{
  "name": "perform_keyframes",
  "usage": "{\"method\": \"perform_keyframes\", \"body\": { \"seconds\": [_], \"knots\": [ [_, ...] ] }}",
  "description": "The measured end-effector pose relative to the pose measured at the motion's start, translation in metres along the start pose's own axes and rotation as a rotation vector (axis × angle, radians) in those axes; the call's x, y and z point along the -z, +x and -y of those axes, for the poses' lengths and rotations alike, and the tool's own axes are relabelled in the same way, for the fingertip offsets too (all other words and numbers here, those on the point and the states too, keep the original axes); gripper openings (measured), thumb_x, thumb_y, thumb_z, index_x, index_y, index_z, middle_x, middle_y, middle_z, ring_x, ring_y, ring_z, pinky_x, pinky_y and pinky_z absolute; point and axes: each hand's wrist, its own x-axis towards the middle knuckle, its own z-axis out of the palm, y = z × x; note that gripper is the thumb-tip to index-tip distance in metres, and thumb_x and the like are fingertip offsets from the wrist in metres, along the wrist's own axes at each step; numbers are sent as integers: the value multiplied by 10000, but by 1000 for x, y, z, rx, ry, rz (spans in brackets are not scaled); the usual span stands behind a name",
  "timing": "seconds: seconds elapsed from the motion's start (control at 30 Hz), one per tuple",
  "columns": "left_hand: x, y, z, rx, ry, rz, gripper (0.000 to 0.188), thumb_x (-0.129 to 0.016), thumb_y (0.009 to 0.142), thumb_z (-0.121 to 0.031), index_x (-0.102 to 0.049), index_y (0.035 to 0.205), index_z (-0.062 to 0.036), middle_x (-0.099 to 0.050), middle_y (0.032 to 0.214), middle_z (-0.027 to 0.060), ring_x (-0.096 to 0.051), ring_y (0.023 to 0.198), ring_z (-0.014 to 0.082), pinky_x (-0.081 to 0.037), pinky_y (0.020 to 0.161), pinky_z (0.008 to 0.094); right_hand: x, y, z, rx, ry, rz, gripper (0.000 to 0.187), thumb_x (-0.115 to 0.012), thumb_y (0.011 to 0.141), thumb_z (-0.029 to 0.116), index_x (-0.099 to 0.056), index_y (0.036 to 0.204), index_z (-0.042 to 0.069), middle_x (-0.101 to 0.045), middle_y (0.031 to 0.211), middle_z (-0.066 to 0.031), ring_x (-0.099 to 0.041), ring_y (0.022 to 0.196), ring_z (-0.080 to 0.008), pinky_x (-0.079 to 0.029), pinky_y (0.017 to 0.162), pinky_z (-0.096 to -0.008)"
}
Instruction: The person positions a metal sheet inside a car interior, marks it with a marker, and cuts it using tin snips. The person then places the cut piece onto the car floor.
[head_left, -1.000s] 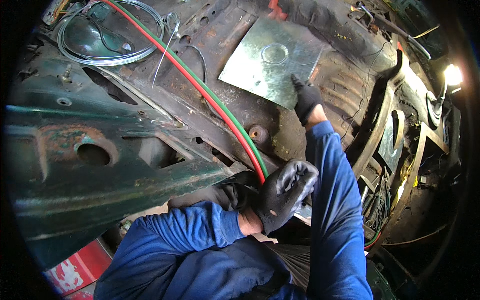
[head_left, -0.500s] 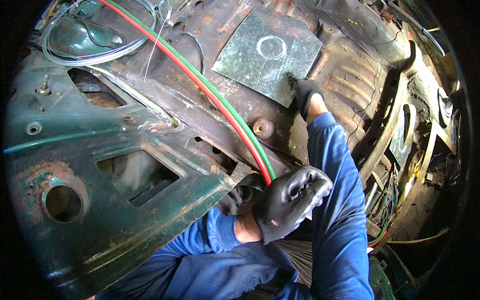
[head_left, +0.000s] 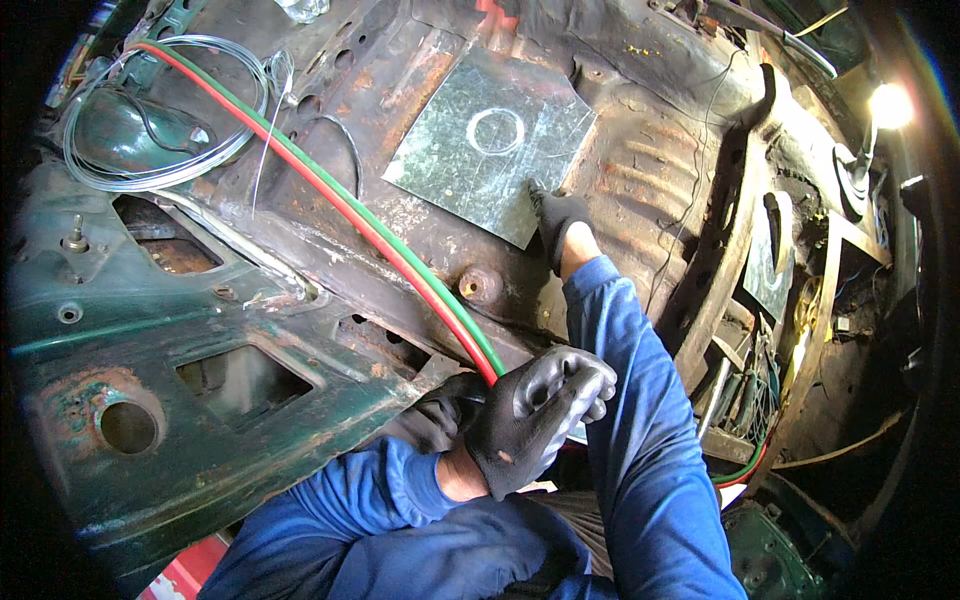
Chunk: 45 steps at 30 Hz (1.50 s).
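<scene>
A flat grey metal sheet (head_left: 450, 150) with cut corners and a pale circle drawn on it lies on the rusty floor pan. My right hand (head_left: 560, 225), in a black glove, grips the sheet's near right edge, its fingertips over the rim. Closer to me, my left hand (head_left: 535, 420), also gloved in black, is curled into a fist beside my right forearm; whatever its fingers hold is hidden. A red hose (head_left: 335, 195) and a green hose (head_left: 375, 220) run together from the far left and pass out of sight behind the left glove.
A green, rust-spotted car body panel (head_left: 240, 430) with cut-outs fills the left side. Coiled wire (head_left: 75, 150) lies at the far left. A rusty round stub (head_left: 481, 285) rises near the sheet. A curved body rail (head_left: 725, 250) and a lit lamp (head_left: 890, 106) stand to the right.
My view has shifted, so the scene sits further left and the lit lamp has come into sight. Both hands keep about the same positions relative to the sheet and hoses.
</scene>
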Motion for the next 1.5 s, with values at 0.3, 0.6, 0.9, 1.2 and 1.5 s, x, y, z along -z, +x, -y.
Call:
{"method": "perform_keyframes", "body": {
  "seconds": [0.3, 0.6, 0.9, 1.2, 1.5],
  "knots": [
    [3, 0, 1, -73, 43, 7, 291, -544, 1175, -262, -677, 1222, -8, -720, 1112, 63, -695, 1009, 113, -581, 926, 322, 22, -4, 35, -23, -437, 174, 856, -770, 909, 666, -710, 1329, -78, -725, 1345, -305, -702, 1285, -438, -577, 1048, -488],
    [3, 0, 5, -37, -1, 49, 273, -569, 1167, -240, -667, 1248, 2, -719, 1122, 79, -706, 999, 125, -583, 931, 334, 27, 5, 27, 44, -537, 200, 834, -706, 949, 689, -719, 1335, -49, -711, 1359, -304, -688, 1290, -457, -566, 1075, -490],
    [1, 2, 14, -82, 46, 43, 266, -587, 1162, -239, -673, 1263, -9, -710, 1112, 67, -683, 987, 118, -569, 919, 312, 28, -7, 45, -84, -433, 329, 825, -702, 961, 689, -716, 1344, -42, -703, 1364, -318, -673, 1308, -465, -560, 1080, -500],
    [-1, 3, 15, -21, 14, 51, 252, -595, 1158, -257, -676, 1251, -38, -706, 1110, 50, -679, 993, 99, -608, 872, 301, 8, 47, -26, 435, -894, 144, 628, -429, 1138, 561, -639, 1479, 77, -714, 1328, -287, -694, 1222, -482, -545, 1093, -508],
    [0, 1, 4, -68, 101, 44, 267, -548, 1169, -231, -682, 1236, -10, -721, 1140, 71, -682, 999, 106, -561, 948, 310, 24, -2, 36, 216, -522, 164, 807, -726, 938, 662, -692, 1412, 10, -696, 1406, -277, -649, 1351, -450, -529, 1103, -493]
  ]
}}
